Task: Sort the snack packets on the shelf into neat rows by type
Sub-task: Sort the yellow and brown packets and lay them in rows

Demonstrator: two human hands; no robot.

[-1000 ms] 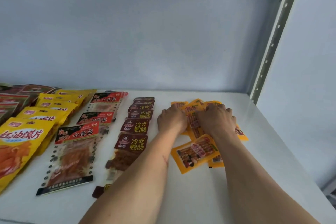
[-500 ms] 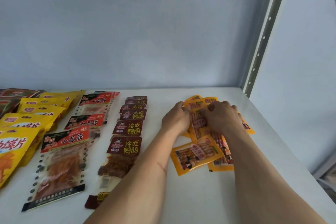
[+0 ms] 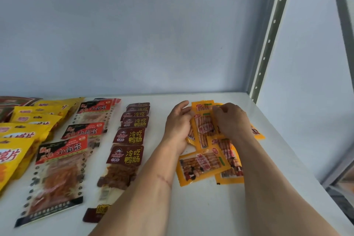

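Both hands work a loose heap of small orange packets (image 3: pixel 204 165) near the right edge of the shelf (image 3: pixel 191 212), toward its back. The packets are flat, glossy foil rectangles with crimped ends, printed with skewered meat; they overlap at odd angles. The left hand (image 3: pixel 177 126) lies against the heap's left side, thumb raised, fingers tucked along a packet's edge. The right hand (image 3: pixel 232 120) has its fingers curled down, pinching the top of a packet at the back of the heap. The two hands sit close together, the heap between them.

Left of the heap, a row of dark maroon packets (image 3: pixel 132 134) with yellow lettering runs from front to back, shingled one over the next. Next come clear-windowed packets with red headers (image 3: pixel 63 170), showing orange strips inside. Toward the left edge lie larger yellow bags (image 3: pixel 24 132), shiny and crinkled.

The shelf is smooth, matte white. Behind it stands a plain pale blue-grey wall (image 3: pixel 153 40). A perforated grey metal upright (image 3: pixel 268 44) rises at the back right corner.
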